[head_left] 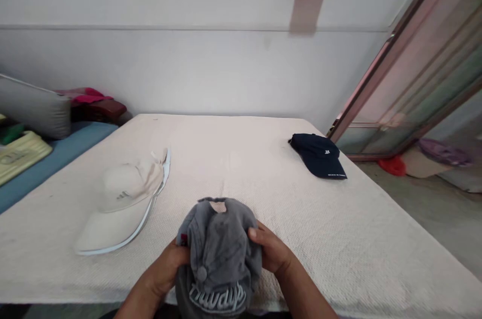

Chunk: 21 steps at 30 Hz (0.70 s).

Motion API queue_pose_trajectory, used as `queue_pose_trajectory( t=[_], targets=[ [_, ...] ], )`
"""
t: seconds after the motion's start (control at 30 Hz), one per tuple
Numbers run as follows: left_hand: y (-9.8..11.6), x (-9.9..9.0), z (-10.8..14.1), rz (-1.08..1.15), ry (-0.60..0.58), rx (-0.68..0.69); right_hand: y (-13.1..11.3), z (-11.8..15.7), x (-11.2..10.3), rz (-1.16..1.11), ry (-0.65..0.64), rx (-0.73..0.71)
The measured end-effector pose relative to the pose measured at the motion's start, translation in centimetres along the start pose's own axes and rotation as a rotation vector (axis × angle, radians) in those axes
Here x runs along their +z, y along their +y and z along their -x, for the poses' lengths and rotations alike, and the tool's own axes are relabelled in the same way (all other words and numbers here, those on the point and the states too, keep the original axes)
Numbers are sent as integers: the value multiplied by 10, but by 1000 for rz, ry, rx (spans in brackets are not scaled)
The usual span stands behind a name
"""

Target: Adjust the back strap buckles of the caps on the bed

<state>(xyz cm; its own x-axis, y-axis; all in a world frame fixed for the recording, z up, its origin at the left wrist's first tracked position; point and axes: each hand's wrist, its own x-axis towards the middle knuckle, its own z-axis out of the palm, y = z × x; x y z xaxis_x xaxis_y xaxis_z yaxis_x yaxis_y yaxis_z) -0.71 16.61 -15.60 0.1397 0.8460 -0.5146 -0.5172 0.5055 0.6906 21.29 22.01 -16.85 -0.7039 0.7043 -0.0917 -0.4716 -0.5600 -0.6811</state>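
Note:
A grey cap [226, 243] with raised light lettering is at the table's near edge, its brim toward me and its back opening away. My left hand [165, 266] grips its left side, with the fingers partly hidden behind the fabric. On the right side my right hand [271, 248] holds it, thumb on top. A cream cap [122, 198] with a pale blue brim edge lies to the left on the table. Farther off at the right rests a dark navy cap [318, 154] with small white marks.
The table [226, 158] has a cream textured cover and meets a white wall [188, 68]. At the left are a blue surface [86, 133] and a grey cushion [35, 105]. A framed glass door [410, 73] stands at the right.

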Motion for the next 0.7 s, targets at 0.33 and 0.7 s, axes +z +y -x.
queue_pose_trajectory(
  t=[0.33, 0.7],
  targets=[
    [6, 4, -11, 227, -28, -93, -12, -10, 1, 14, 231, -105],
    [15, 3, -18, 257, 155, 65, -14, -10, 2, 427, 312, -112]
  ],
)
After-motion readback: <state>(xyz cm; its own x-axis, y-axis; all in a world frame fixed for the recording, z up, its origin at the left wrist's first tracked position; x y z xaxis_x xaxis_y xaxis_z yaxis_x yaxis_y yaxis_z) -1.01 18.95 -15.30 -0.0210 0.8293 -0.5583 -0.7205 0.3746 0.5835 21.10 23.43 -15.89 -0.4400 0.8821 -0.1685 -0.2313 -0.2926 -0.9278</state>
